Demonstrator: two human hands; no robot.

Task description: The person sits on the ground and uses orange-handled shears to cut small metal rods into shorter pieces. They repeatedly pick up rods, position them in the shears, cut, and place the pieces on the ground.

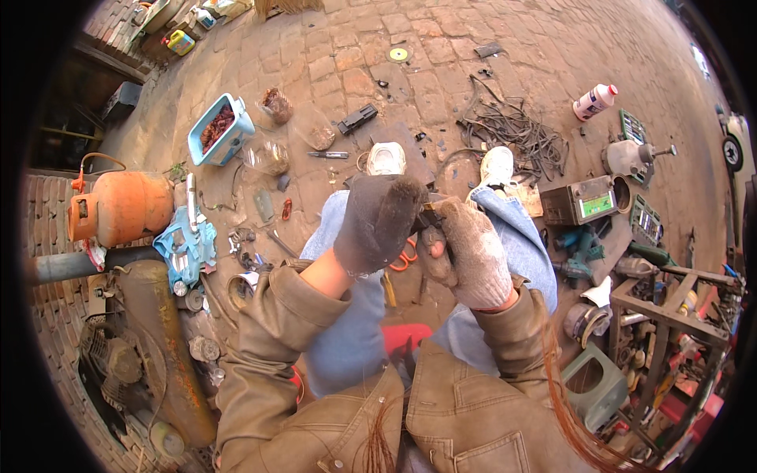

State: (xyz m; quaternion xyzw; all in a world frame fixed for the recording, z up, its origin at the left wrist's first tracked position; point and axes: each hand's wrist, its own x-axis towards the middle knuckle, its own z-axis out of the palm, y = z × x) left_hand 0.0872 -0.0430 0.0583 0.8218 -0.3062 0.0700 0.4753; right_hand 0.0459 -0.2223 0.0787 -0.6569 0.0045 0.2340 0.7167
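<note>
Both hands meet in front of me, above my knees, in worn work gloves. My left hand (380, 225), in a blackened glove, is closed at one side of a small black part (426, 216). Closed on its other side is my right hand (470, 254), whose grey-white glove has a hole that shows a bare fingertip. The fingers cover most of the part, so its kind cannot be made out. Below the hands, between my legs, appear orange looped handles (404, 257) and a yellow handle (390, 290).
On the left lie an orange gas cylinder (130, 206), a rusty cylinder (169, 355) and a blue tub (223, 130). Tangled cables (516, 130), a battery (579, 202), a teal drill (579, 251) and a metal frame (670, 315) sit rightward. A black block (357, 118) lies ahead.
</note>
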